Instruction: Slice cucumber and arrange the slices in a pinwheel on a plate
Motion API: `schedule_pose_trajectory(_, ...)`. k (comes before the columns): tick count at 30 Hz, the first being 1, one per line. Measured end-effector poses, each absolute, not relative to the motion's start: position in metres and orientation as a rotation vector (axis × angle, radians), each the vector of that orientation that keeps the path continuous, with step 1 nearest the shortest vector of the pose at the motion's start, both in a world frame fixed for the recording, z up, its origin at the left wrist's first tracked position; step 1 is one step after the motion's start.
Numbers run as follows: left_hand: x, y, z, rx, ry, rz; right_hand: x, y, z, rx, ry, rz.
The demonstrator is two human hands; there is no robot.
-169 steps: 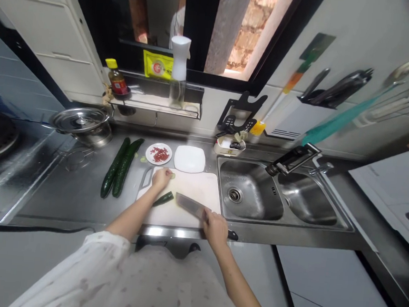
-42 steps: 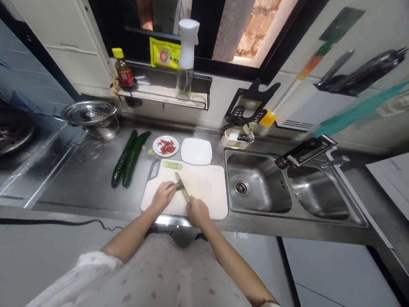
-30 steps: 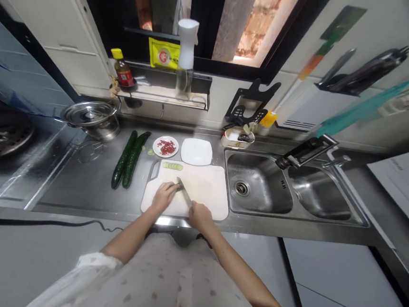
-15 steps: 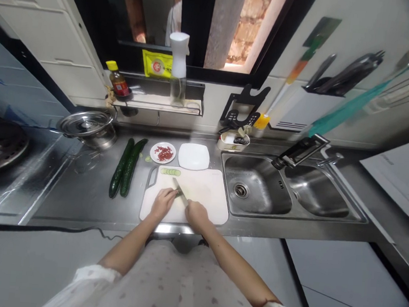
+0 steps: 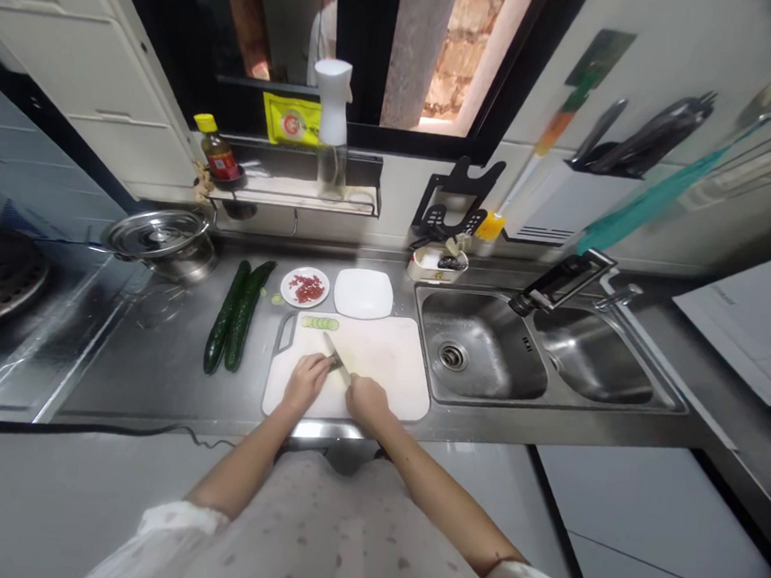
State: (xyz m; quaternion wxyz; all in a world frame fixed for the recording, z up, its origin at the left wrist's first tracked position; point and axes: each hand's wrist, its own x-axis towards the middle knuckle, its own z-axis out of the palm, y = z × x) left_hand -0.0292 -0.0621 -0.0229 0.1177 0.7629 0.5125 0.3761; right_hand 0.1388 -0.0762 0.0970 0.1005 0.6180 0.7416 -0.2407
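Observation:
A white cutting board (image 5: 399,362) lies before me on the counter. In my right hand (image 5: 367,402) is the handle of a knife (image 5: 337,357), whose blade points up and left across the board. My left hand (image 5: 307,381) is closed, its fingertips close against the blade on a small dark green piece of cucumber (image 5: 334,364), mostly hidden by the fingers. Thin cucumber slices (image 5: 320,323) overlap in a row at the board's upper left. Two whole cucumbers (image 5: 241,317) lie side by side left of the board.
Behind the board stand a small plate of chopped red pieces (image 5: 304,303) and a white square plate (image 5: 363,293). A double sink (image 5: 478,383) is on the right. A lidded steel pot (image 5: 189,258) stands at the left; a shelf (image 5: 279,192) carries bottles.
The whole view has shifted slightly. Both hands, the knife and the cucumber piece keep nearly the same places on the board; the row of slices looks unchanged.

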Motion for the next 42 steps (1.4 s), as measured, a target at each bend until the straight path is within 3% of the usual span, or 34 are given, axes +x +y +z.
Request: schedule_pose_trajectory(42,-0.029,-0.062,-0.025,2.242,1.503,1.114,0.15,-0.095,0.09,1.814,2.128,-0.689)
